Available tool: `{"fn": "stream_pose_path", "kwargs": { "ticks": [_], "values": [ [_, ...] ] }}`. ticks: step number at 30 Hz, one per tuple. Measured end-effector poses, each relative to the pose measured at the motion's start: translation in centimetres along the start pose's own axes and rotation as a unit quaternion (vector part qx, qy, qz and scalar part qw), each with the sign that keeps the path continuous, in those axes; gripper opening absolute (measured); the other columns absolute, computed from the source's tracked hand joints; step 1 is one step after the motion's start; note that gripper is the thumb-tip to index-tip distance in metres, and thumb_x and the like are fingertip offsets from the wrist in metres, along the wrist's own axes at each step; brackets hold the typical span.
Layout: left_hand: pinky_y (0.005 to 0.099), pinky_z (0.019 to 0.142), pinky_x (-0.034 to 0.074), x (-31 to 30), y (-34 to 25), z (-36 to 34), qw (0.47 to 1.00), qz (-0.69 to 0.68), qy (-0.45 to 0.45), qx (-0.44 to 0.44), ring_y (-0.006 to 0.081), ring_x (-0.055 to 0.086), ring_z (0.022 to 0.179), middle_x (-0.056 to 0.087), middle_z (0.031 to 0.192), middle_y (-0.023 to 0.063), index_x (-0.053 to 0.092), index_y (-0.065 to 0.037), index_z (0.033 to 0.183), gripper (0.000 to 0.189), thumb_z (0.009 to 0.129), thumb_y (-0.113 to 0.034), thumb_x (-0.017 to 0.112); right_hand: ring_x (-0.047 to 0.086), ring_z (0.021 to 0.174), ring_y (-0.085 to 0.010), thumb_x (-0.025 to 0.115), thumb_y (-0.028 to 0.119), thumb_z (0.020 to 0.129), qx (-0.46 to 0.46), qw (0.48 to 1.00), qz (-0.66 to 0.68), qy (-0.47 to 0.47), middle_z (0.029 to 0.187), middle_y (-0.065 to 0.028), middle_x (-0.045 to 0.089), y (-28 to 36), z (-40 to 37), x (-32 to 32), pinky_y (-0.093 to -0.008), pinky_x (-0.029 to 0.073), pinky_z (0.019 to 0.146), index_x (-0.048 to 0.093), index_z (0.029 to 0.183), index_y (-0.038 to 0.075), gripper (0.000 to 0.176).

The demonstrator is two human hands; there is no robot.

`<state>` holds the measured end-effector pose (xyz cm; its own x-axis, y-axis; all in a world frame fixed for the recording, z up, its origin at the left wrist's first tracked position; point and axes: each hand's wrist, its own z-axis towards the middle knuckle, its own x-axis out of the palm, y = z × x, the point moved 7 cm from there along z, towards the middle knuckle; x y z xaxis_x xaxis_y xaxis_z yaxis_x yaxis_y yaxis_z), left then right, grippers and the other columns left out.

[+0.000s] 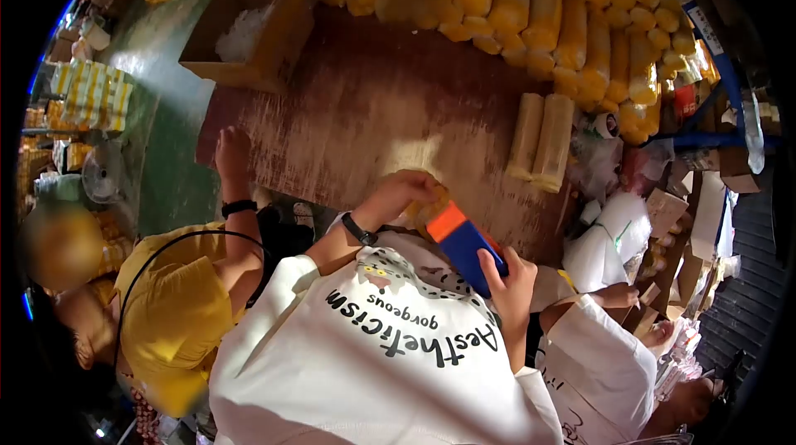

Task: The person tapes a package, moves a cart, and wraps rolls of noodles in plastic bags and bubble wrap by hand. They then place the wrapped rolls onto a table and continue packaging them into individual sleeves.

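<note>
In front of my white printed shirt (pixel 390 362), a flat, box-like blue-and-orange item (pixel 464 250) is held at a slant. My right hand (pixel 514 279) is closed around its lower blue end, thumb along the face. At its orange upper end, my left hand (pixel 406 192), with a dark watch on the wrist, is closed on a tan, yellowish piece (pixel 429 210). Fingers partly hide that piece. Both hands are over the near edge of the worn reddish-brown table (pixel 356 130).
An open cardboard box (pixel 245 72) sits at the table's far left. Two wrapped rolls (pixel 539 142) lie at right, below stacked yellow packages (pixel 506 6). A person in yellow (pixel 178 296) is close on my left, another in white (pixel 601 362) on my right.
</note>
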<state>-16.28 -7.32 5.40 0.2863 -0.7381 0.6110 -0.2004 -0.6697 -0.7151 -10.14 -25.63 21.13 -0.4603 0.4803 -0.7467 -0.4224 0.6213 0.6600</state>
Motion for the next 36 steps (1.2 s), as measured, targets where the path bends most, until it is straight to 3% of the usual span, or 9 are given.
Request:
{"fn": "stream_pose_path", "kwargs": {
  "ticks": [5, 8, 12, 14, 19, 22, 25, 29, 36],
  "values": [
    [0.0223, 0.071, 0.039, -0.6, 0.1, 0.0, 0.998, 0.033, -0.051, 0.017, 0.0066, 0.049, 0.076, 0.054, 0.077, -0.0032, 0.055, -0.005, 0.073, 0.008, 0.077, -0.004, 0.062, 0.051, 0.042, -0.0302, 0.07, 0.018, 0.078, 0.02, 1.0, -0.017, -0.001, 0.051, -0.0173, 0.05, -1.8, -0.7, -0.1, -0.0314, 0.039, 0.042, 0.055, 0.068, -0.001, 0.027],
    [0.0202, 0.054, 0.034, -0.4, -0.5, -0.4, 0.996, 0.047, -0.08, 0.004, 0.0038, 0.044, 0.062, 0.051, 0.07, -0.0042, 0.053, -0.006, 0.07, 0.012, 0.078, -0.005, 0.062, 0.055, 0.048, -0.0333, 0.071, 0.02, 0.078, 0.021, 1.0, -0.018, -0.001, 0.055, -0.018, 0.054, -1.2, -0.4, 0.3, -0.0324, 0.042, 0.046, 0.058, 0.072, 0.0, 0.025],
    [0.0199, 0.05, 0.033, -1.1, -0.5, -0.6, 0.981, 0.146, -0.086, 0.095, 0.002, 0.046, 0.061, 0.053, 0.069, -0.0047, 0.054, -0.003, 0.071, 0.016, 0.082, -0.01, 0.064, 0.056, 0.051, -0.0352, 0.069, 0.023, 0.078, -0.014, 0.998, -0.054, -0.024, 0.059, -0.0183, 0.056, -2.1, -0.4, 1.3, -0.0352, 0.044, 0.048, 0.062, 0.078, 0.001, 0.024],
    [0.0254, 0.053, 0.038, -1.0, -1.5, -1.1, 0.936, 0.294, -0.135, 0.141, 0.0086, 0.051, 0.062, 0.055, 0.068, 0.0024, 0.056, -0.001, 0.073, 0.019, 0.083, -0.015, 0.063, 0.057, 0.052, -0.036, 0.069, 0.025, 0.079, -0.075, 0.992, -0.076, -0.062, 0.06, -0.0185, 0.057, -2.2, 0.0, 2.0, -0.0362, 0.045, 0.049, 0.063, 0.082, 0.001, 0.025],
    [0.0398, 0.061, 0.045, -1.0, -2.6, -1.4, 0.808, 0.553, -0.184, 0.093, 0.0284, 0.058, 0.065, 0.059, 0.074, 0.0119, 0.058, -0.001, 0.08, 0.021, 0.078, -0.02, 0.067, 0.058, 0.058, -0.0371, 0.07, 0.026, 0.078, 0.044, 0.998, -0.042, 0.005, 0.065, -0.0196, 0.059, -4.3, 0.5, 3.0, -0.0374, 0.047, 0.055, 0.062, 0.078, 0.0, 0.027],
    [0.0365, 0.065, 0.048, -5.2, -2.8, -2.2, 0.612, 0.744, -0.264, -0.047, 0.0306, 0.059, 0.074, 0.058, 0.085, 0.0166, 0.053, -0.001, 0.102, 0.042, 0.073, -0.023, 0.074, 0.058, 0.06, -0.037, 0.07, 0.024, 0.078, 0.012, 0.999, -0.031, -0.021, 0.066, -0.0192, 0.06, -5.0, 0.7, 2.7, -0.037, 0.047, 0.056, 0.062, 0.077, 0.0, 0.026],
    [0.0409, 0.084, 0.046, -2.3, -6.1, -4.0, 0.674, 0.686, -0.145, 0.232, 0.0351, 0.053, 0.101, 0.052, 0.112, 0.0189, 0.043, -0.004, 0.122, 0.066, 0.068, -0.023, 0.077, 0.058, 0.059, -0.0373, 0.069, 0.023, 0.079, -0.029, 0.998, -0.003, -0.057, 0.066, -0.018, 0.06, -4.7, 1.2, 2.8, -0.0365, 0.048, 0.056, 0.061, 0.076, -0.001, 0.025],
    [0.0413, 0.098, 0.038, 4.5, -6.8, -2.5, 0.787, 0.565, 0.05, 0.243, 0.0354, 0.043, 0.118, 0.044, 0.128, 0.0175, 0.036, -0.006, 0.131, 0.085, 0.06, -0.022, 0.08, 0.056, 0.055, -0.0364, 0.069, 0.023, 0.079, -0.004, 0.999, 0.004, -0.032, 0.061, -0.0184, 0.057, -4.1, 2.2, 3.7, -0.0361, 0.046, 0.052, 0.059, 0.073, -0.001, 0.026],
    [0.0398, 0.095, 0.042, 3.2, -3.8, 1.0, 0.769, 0.59, 0.061, 0.237, 0.0335, 0.048, 0.112, 0.05, 0.121, 0.0138, 0.037, -0.008, 0.13, 0.091, 0.053, -0.026, 0.082, 0.052, 0.049, -0.0323, 0.07, 0.022, 0.078, -0.002, 1.0, -0.002, -0.03, 0.057, -0.0175, 0.054, -3.0, 2.5, 2.6, -0.0352, 0.043, 0.048, 0.057, 0.071, -0.001, 0.028]
  ]
}}
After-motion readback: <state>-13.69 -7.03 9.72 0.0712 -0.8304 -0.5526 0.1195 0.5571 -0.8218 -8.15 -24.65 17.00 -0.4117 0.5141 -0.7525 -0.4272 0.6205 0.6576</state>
